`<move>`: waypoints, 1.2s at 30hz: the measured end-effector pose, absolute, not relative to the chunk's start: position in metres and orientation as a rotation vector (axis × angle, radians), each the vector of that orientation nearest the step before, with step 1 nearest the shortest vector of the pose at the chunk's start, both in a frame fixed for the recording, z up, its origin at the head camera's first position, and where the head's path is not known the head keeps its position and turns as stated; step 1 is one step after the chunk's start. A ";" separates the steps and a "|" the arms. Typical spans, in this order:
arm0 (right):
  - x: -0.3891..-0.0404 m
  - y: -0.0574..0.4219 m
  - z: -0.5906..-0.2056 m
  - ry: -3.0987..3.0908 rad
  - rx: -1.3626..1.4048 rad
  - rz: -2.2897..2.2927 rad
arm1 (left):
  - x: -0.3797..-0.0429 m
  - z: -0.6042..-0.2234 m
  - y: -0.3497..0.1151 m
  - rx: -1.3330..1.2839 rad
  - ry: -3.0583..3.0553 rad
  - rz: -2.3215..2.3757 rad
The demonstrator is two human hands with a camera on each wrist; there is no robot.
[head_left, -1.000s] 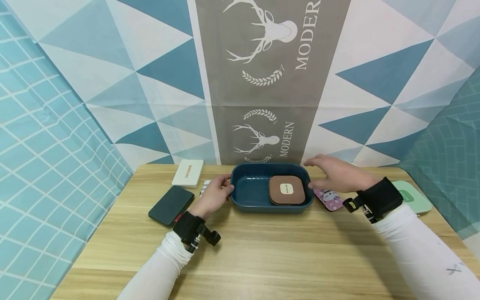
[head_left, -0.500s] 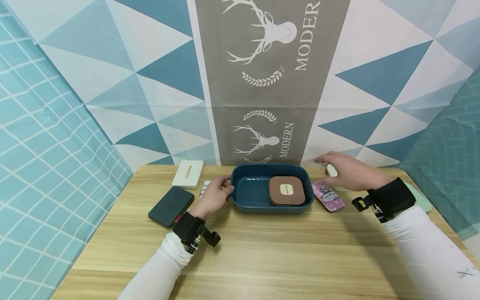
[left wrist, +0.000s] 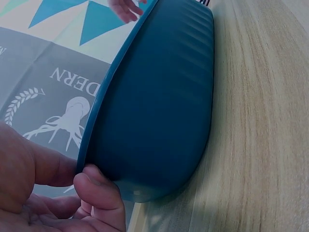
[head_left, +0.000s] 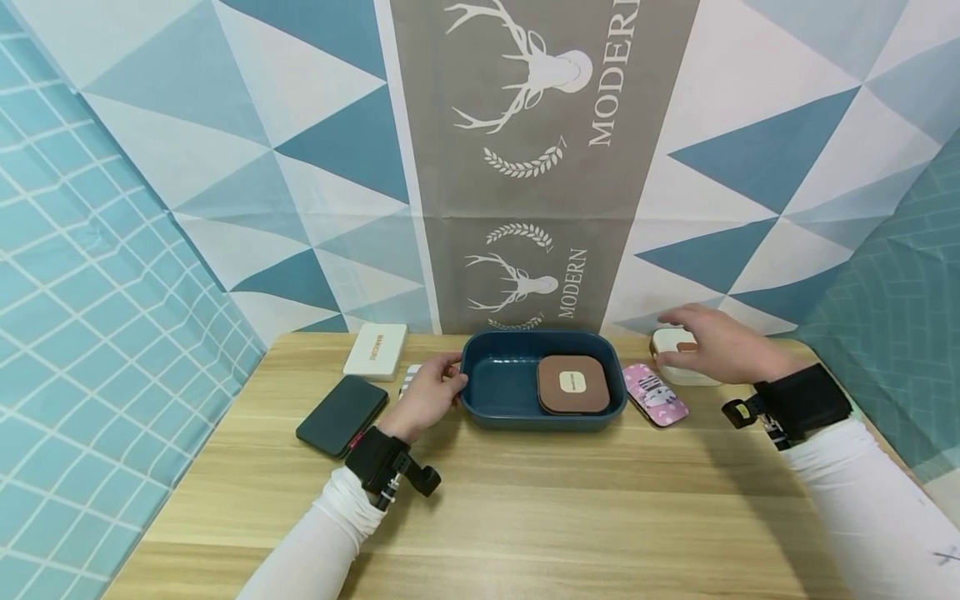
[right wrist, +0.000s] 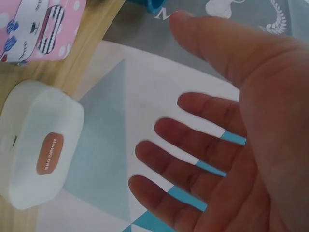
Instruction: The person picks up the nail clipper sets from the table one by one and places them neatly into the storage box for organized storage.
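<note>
A dark blue oval-cornered plastic bin (head_left: 501, 421) stands at the back middle of the table, with a brown square case (head_left: 573, 396) inside its right half. My left hand (head_left: 427, 395) pinches the bin's left end at the rim; in the left wrist view, thumb and fingers (left wrist: 99, 193) meet at that edge. Over at the right, my right hand (head_left: 722, 343) hovers by a white manicure case (head_left: 667, 342) with a brown label. Its fingers are spread and hold nothing in the right wrist view, where the white case (right wrist: 48, 150) lies to the left of the fingertips.
A pink patterned case (head_left: 656, 395) lies right of the bin. To the left are a white box (head_left: 377, 352) lettered MANICURE, a dark green flat case (head_left: 342, 415) and a striped item (head_left: 408, 375) partly behind the left hand. A patterned cloth wall (head_left: 517, 192) rises behind the table.
My right hand has moved right, away from the bin's right end to the white case, uncovering the pink case. The left hand stays on the bin.
</note>
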State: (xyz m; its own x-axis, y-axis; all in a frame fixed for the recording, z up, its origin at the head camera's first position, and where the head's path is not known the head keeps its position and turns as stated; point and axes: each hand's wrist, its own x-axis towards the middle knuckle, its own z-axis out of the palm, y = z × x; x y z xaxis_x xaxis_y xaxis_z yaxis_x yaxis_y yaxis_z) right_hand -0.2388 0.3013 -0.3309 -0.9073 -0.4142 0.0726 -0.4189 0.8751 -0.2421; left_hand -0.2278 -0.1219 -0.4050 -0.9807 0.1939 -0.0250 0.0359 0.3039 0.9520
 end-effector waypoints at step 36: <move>-0.262 0.316 -0.385 -3.125 0.034 0.393 | -0.228 -0.407 -0.122 0.233 2.408 1.787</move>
State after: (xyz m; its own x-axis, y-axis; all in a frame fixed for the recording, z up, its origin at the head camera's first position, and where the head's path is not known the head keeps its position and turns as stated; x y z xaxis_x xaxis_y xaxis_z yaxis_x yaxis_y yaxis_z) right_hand -0.2625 0.3162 -0.3846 -0.9997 -0.0224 -0.0054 -0.0204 0.9687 -0.2475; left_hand -0.2277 -0.1224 -0.4067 -0.9791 0.2029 -0.0159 0.0436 0.2852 0.9575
